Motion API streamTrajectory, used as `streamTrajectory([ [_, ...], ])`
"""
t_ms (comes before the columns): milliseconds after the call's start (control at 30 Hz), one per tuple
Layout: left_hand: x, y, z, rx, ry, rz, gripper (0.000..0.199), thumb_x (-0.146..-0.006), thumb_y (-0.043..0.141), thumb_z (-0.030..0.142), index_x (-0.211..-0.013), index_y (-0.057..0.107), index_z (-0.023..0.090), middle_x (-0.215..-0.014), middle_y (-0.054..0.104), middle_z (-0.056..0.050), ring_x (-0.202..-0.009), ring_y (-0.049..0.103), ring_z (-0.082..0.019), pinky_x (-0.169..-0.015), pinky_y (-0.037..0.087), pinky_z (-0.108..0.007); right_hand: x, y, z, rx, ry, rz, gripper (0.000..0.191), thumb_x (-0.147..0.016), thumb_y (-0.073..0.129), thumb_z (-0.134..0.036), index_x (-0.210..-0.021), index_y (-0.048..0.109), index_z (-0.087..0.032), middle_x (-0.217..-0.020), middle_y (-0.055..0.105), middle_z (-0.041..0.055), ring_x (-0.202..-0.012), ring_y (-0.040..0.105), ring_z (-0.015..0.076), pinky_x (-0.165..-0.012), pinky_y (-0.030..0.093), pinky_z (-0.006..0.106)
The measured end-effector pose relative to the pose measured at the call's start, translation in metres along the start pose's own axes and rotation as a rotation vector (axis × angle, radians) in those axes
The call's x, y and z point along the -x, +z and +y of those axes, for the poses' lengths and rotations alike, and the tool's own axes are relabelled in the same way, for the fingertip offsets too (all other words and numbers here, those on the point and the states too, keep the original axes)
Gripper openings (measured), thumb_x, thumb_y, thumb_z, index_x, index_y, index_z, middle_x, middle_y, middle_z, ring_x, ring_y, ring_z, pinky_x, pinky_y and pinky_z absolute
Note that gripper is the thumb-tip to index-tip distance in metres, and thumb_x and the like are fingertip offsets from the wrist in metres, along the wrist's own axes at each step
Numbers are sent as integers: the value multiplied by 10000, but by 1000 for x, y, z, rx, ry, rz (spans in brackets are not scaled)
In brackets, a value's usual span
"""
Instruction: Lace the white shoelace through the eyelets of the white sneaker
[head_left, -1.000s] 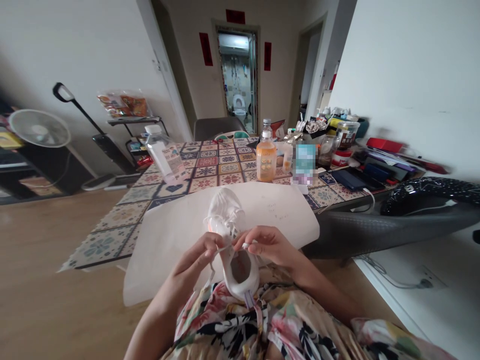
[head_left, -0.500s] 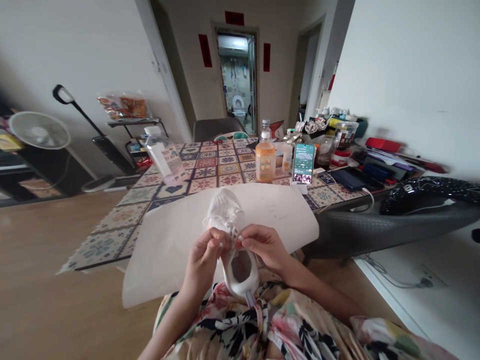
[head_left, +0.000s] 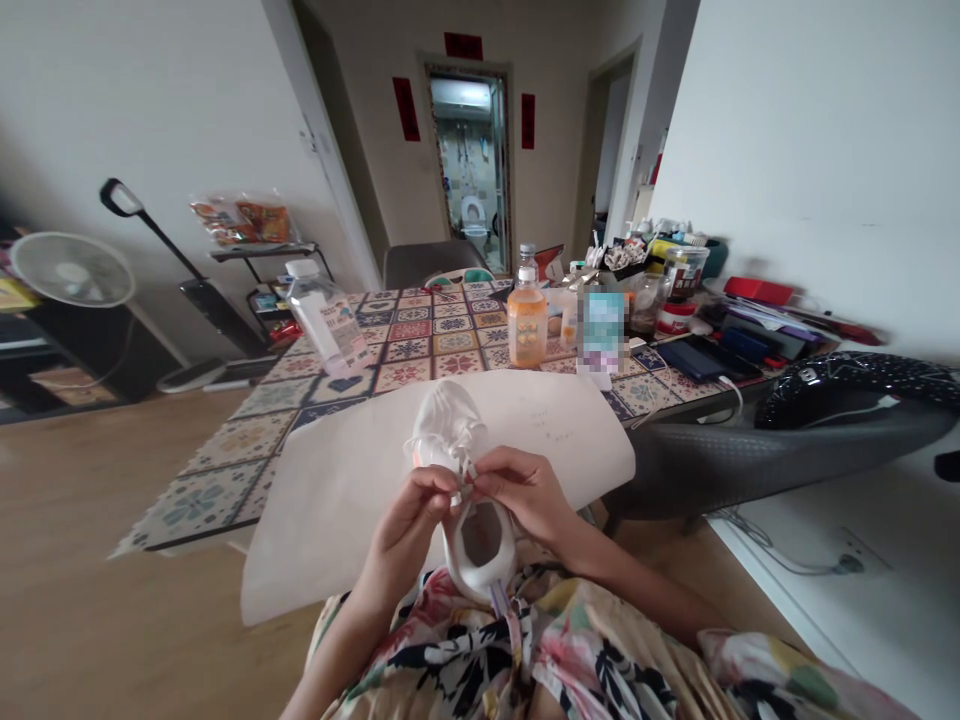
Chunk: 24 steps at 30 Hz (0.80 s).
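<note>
A white sneaker (head_left: 480, 578) rests with its heel against my lap and its toe pointing away over the table. Both hands meet above its tongue, just in front of the dark foot opening. My left hand (head_left: 409, 515) pinches a white shoelace (head_left: 456, 492) between thumb and forefinger. Pressed together on the other side, the thumb and fingers of my right hand (head_left: 525, 490) grip the lace too. More loops of lace lie toward the toe. Under the shoe's front spreads a large white paper sheet (head_left: 330, 500), which overhangs the table's near edge.
On the patterned tablecloth (head_left: 225, 440) stand a clear bottle (head_left: 322, 315), an orange drink bottle (head_left: 527, 325) and a propped phone (head_left: 604, 330), its screen blurred out. Clutter and a dark tablet (head_left: 694, 358) sit at the right. A grey chair (head_left: 697, 470) stands close by on that side.
My fingers have shifted slightly on the lace, and more of it shows between the two hands. The view has tilted a little; the shoe stays in place.
</note>
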<state>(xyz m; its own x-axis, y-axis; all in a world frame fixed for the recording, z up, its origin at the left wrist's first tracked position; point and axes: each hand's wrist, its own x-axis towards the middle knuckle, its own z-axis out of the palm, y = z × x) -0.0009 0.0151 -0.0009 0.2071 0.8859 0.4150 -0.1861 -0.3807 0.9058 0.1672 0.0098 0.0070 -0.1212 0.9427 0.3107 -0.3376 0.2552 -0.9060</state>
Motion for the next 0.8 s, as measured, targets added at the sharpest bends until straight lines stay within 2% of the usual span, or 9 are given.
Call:
streamTrajectory([
  [133, 1, 7, 6, 25, -5, 9, 272, -842, 694, 429, -756, 587, 194, -698, 572, -5, -639, 521, -146, -601, 449, -249, -1, 4, 2, -60, -7, 8, 353, -677, 847, -465, -784, 637, -201, -737, 651, -6, -675, 633, 150, -673, 536, 284],
  [267, 0, 7, 11, -10, 21, -19, 324, -825, 715, 479, -736, 603, 188, -686, 592, -13, -620, 528, -148, -564, 443, -246, 1, 4, 3, 13, -51, -18, 353, -725, 804, -503, -810, 640, -203, -770, 654, 6, -695, 627, 152, -673, 527, 281],
  [433, -1, 7, 12, -84, 71, -39, 316, -666, 874, 375, -711, 624, 187, -719, 638, -19, -698, 602, -176, -648, 491, -267, 5, 3, 3, 196, -173, -16, 280, -825, 703, -482, -851, 644, -209, -789, 650, 15, -708, 600, 150, -679, 495, 270],
  [533, 0, 7, 11, -112, 53, 0, 276, -696, 850, 350, -713, 626, 190, -728, 666, -23, -704, 623, -182, -654, 496, -272, 7, 4, 5, 259, -235, -6, 220, -859, 665, -429, -870, 628, -213, -807, 636, 18, -725, 586, 150, -684, 475, 263],
  [667, 2, 7, 10, -85, 14, 31, 245, -733, 816, 347, -718, 629, 189, -730, 683, -27, -714, 642, -189, -666, 507, -279, 7, 5, 6, 223, -242, -7, 199, -858, 672, -403, -865, 610, -215, -807, 626, 16, -724, 583, 150, -677, 473, 260],
  [800, 2, 6, 9, 14, 21, -9, 259, -771, 793, 384, -704, 642, 185, -705, 654, -20, -692, 615, -173, -653, 491, -267, 7, 6, 6, 203, -219, -2, 254, -842, 689, -456, -843, 598, -219, -769, 615, 8, -691, 572, 150, -646, 469, 264],
])
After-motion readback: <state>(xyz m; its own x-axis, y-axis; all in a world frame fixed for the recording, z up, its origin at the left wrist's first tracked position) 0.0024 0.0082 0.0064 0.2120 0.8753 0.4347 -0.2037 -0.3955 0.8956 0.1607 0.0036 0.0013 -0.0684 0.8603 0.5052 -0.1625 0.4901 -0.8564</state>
